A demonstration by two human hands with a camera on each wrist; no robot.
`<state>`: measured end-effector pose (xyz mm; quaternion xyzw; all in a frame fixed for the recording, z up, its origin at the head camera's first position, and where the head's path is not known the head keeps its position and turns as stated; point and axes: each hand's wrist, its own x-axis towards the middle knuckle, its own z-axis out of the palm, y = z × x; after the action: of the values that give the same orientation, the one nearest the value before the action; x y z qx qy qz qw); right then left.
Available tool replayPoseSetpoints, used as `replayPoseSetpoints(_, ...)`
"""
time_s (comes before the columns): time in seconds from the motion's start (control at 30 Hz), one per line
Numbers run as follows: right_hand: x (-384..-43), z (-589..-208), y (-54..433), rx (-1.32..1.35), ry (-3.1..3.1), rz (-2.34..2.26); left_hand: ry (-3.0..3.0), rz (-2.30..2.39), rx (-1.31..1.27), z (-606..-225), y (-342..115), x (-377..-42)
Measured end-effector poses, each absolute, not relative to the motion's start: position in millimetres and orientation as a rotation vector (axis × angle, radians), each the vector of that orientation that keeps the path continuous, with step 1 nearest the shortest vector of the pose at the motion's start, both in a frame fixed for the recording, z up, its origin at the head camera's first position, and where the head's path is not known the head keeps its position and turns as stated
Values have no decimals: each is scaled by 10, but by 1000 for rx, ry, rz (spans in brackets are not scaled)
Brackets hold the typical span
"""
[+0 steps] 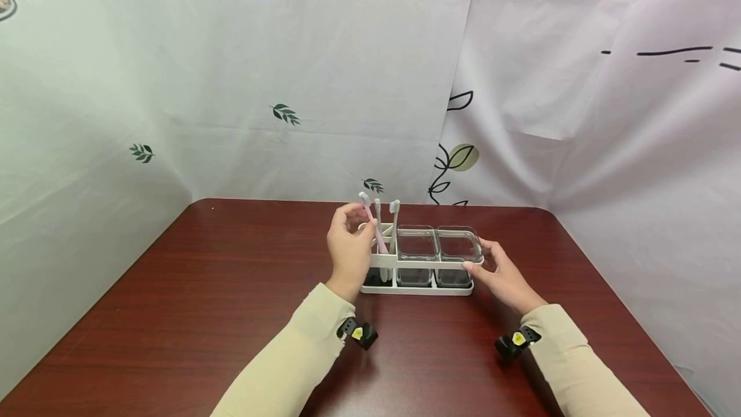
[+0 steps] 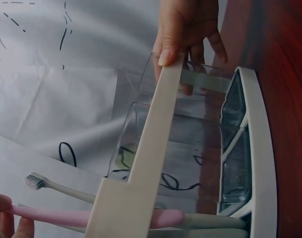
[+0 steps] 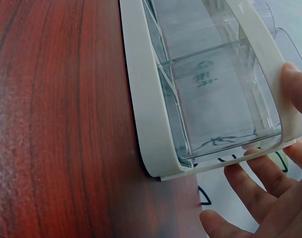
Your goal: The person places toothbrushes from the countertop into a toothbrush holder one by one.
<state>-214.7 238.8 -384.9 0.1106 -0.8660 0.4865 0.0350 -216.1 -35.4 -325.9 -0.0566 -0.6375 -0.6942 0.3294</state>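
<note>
A white toothbrush holder point(image 1: 382, 261) with two clear cups, a near one point(image 1: 417, 243) and one at the right end point(image 1: 458, 244), stands on the table. My left hand point(image 1: 350, 246) pinches a pink toothbrush point(image 2: 56, 215), whose lower end reaches down into the holder's left section. Two pale toothbrushes stand upright in that section, one with its bristled head point(image 1: 395, 206) facing left. At the holder's right end, my right hand point(image 1: 505, 275) grips the upper rim, the thumb point(image 3: 295, 89) on the front and the fingers point(image 3: 255, 188) round the end.
The dark red wooden table point(image 1: 231, 295) reaches back to a pale printed cloth point(image 1: 324, 69), which also hangs along both sides. Black camera straps sit on the left wrist point(image 1: 357, 332) and the right wrist point(image 1: 518, 340).
</note>
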Motion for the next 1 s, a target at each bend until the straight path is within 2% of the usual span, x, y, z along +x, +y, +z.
replayPoseSetpoints(1.0, -2129, -3820, 2379, 348, -2660, 1510, -1769, -1813, -126, -3477, -306, -2050)
